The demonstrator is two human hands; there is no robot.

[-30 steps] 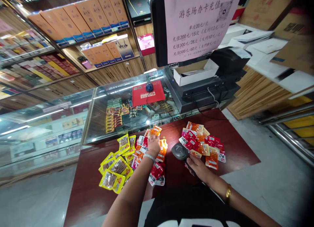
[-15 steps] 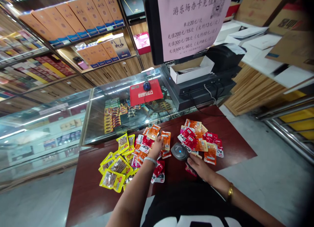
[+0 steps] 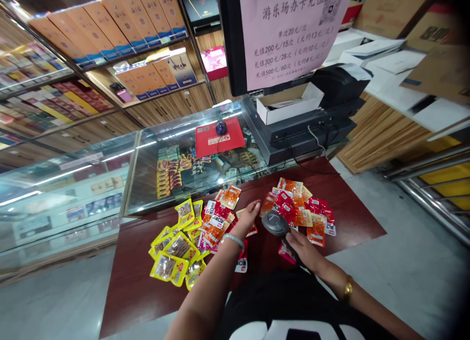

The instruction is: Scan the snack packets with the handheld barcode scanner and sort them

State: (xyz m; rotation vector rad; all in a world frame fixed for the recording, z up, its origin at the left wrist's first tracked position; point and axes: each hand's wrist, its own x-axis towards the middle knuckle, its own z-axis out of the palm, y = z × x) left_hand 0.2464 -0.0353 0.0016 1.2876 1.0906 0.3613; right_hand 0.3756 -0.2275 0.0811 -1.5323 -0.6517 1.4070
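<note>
Packets lie in loose piles on the tabletop; probably light, soft and slippery, best taken by a sealed edge. Left hand is beside a blurred orange packet, whether pinching cannot be told; fingers of the right hand wrap a scanner.

I see a pale bangle on the left wrist, a gold bracelet on the right wrist, a white-printed black top.
</note>
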